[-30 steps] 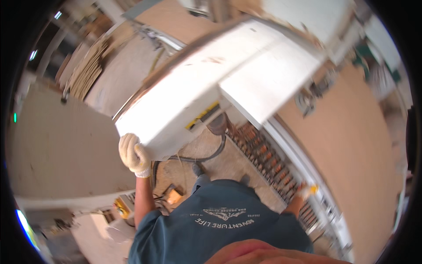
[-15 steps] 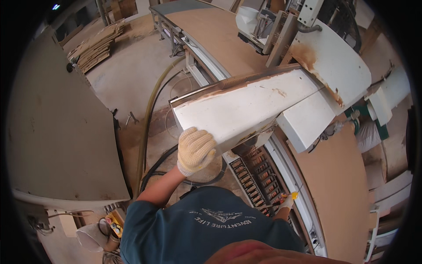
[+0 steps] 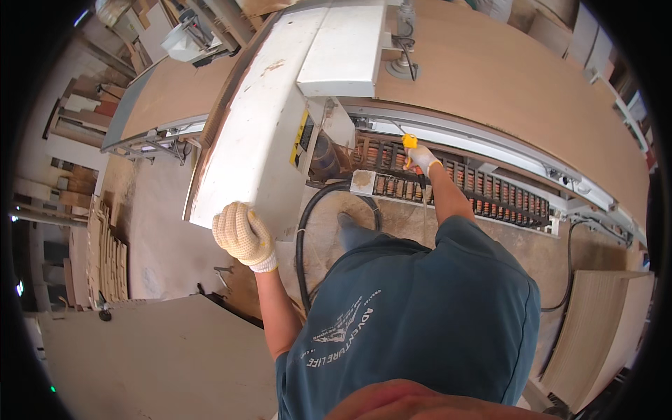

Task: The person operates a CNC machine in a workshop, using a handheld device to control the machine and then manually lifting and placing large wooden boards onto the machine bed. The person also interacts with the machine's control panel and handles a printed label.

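Observation:
My left hand [image 3: 245, 236], in a cream knitted glove, rests at the near end of a long white machine housing [image 3: 241, 133]. Its fingers lie over the edge, not closed round anything. Out to the right, my gloved right hand [image 3: 423, 159] grips a yellow air blow gun [image 3: 410, 142]. The gun's thin nozzle points up and left toward the machine bed's side rail, and a thin hose hangs below the hand. Beneath that hand runs a dusty black cable chain [image 3: 462, 185] filled with orange cables.
A brown-topped machine bed [image 3: 504, 70] stretches along the far right. A thick black hose [image 3: 302, 245] loops over the floor near my foot. Lower left stands a grey cabinet [image 3: 161, 357]; stacked boards lie at the left [image 3: 105, 255] and panels lean at the lower right [image 3: 595, 329].
My view and body have turned to the right. My right arm now reaches forward over the cable chain with the blow gun, while my left hand stays at the housing's end.

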### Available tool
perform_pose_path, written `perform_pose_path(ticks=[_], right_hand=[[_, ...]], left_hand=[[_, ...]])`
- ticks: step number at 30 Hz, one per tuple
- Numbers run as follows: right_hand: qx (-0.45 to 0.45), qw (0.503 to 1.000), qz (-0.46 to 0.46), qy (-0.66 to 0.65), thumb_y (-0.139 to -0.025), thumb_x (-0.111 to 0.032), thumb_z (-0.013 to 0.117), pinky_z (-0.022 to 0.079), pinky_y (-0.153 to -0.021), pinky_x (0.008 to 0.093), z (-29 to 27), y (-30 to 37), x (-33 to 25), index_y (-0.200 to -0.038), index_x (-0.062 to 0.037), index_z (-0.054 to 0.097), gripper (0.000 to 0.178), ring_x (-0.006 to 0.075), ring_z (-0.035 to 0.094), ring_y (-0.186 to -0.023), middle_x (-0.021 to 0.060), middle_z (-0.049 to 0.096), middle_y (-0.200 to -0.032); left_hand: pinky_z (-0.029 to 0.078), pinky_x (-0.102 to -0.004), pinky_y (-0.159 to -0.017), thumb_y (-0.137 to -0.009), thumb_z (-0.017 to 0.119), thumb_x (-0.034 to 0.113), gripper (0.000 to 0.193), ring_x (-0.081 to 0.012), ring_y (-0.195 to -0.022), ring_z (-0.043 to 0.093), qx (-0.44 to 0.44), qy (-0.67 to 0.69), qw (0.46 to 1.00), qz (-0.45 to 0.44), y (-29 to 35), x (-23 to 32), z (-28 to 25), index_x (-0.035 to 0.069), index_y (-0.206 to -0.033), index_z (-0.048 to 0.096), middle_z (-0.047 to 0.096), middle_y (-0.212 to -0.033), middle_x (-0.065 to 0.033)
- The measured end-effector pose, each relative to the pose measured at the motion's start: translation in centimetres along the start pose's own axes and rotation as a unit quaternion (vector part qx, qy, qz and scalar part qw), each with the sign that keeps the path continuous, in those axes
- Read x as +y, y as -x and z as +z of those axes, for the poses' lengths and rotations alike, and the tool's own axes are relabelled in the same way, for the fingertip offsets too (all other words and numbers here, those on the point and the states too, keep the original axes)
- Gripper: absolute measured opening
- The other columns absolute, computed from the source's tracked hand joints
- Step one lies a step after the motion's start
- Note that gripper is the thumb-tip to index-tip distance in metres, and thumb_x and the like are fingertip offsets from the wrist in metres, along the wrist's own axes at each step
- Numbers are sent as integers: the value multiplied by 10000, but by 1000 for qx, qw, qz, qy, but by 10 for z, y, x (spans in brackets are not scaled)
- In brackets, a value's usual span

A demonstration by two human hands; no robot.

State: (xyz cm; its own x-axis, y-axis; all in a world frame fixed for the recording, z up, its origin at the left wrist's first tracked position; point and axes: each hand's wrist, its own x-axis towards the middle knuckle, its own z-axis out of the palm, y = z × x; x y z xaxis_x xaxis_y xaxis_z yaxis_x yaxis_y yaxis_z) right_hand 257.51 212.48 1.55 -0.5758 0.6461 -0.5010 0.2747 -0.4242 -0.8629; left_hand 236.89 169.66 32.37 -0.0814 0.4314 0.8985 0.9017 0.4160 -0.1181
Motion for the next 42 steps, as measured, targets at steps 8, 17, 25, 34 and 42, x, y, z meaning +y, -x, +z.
perform_pose_path(ticks=[8,17,25,34,42], right_hand=[[41,999,10,-12,-1033,-170,509,501,-498,330,-23,-42,12,-1142,-64,602,178,228,706,-640,78,637,-806],[225,958,-4,-179,-1044,-234,528,462,-435,329,5,-87,27,-1085,-112,588,142,207,699,-616,71,652,-782],[163,950,-30,-265,-1019,-108,485,477,-439,356,-3,-122,40,-1113,-76,566,128,282,728,-665,113,656,-807],[134,963,4,-233,-1003,-121,497,480,-424,378,30,-150,24,-1099,-57,610,162,243,715,-597,107,670,-792],[10,993,-17,-113,-1025,-160,510,467,-435,340,2,-132,21,-1073,-67,598,137,196,669,-557,78,648,-758]], left_hand=[[504,-490,-892,-913,625,36,109,-367,-898,664,33,-35,999,-10,16,2,21,-40,-943,697,714,-961,-180],[544,-462,-890,-1015,616,51,164,-355,-979,660,26,-10,999,-16,28,-5,29,-91,-1023,697,701,-1055,-211],[542,-523,-944,-1057,563,77,191,-353,-1004,664,30,-59,998,9,31,-6,30,-73,-1100,674,693,-1083,-189],[554,-486,-1018,-1078,532,110,241,-337,-1088,679,23,-142,989,-32,46,-12,33,-66,-1146,682,699,-1146,-183],[567,-470,-973,-1085,520,125,280,-343,-1078,682,47,-156,985,-56,43,-6,41,-82,-1128,704,705,-1144,-194]])
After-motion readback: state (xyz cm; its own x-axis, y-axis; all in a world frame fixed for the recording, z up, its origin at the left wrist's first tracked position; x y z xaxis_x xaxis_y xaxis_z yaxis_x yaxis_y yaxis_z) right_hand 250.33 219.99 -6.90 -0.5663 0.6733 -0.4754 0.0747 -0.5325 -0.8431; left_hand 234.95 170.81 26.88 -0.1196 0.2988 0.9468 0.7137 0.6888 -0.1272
